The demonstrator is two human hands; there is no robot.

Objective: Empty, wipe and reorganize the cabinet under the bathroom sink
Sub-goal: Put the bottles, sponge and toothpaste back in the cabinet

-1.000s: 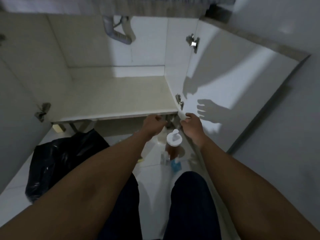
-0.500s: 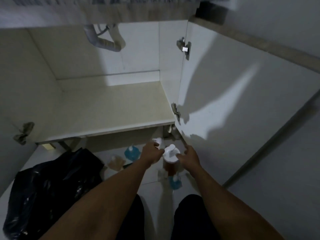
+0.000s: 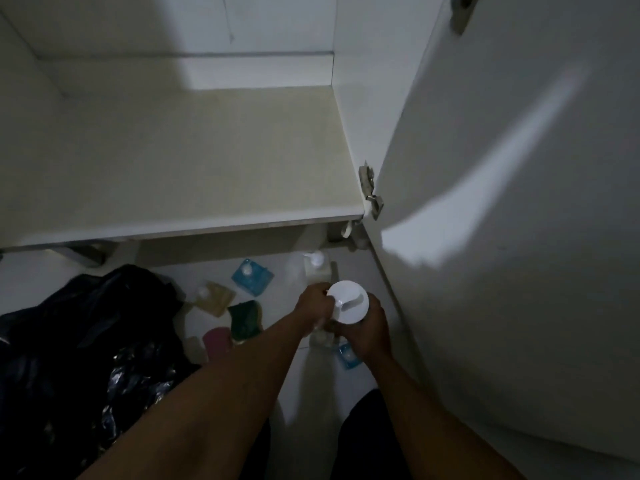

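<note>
Two hands hold a white-capped bottle (image 3: pixel 348 301) above the floor, in front of an open cabinet (image 3: pixel 173 161).
The left hand (image 3: pixel 311 308) and right hand (image 3: pixel 372 329) curl their fingers round the bottle from either side, just under its cap. A black bag (image 3: pixel 69 358) lies to the left. Blue, tan, green and pink pouches (image 3: pixel 252 276) lie on the floor just beyond. Farther off is the cabinet's pale shelf, its door (image 3: pixel 502 237) standing open on the right.

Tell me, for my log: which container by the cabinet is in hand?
The bottle with the round white pump top, held between left hand and right hand; the blue, tan, green and pink containers sit untouched.
</note>
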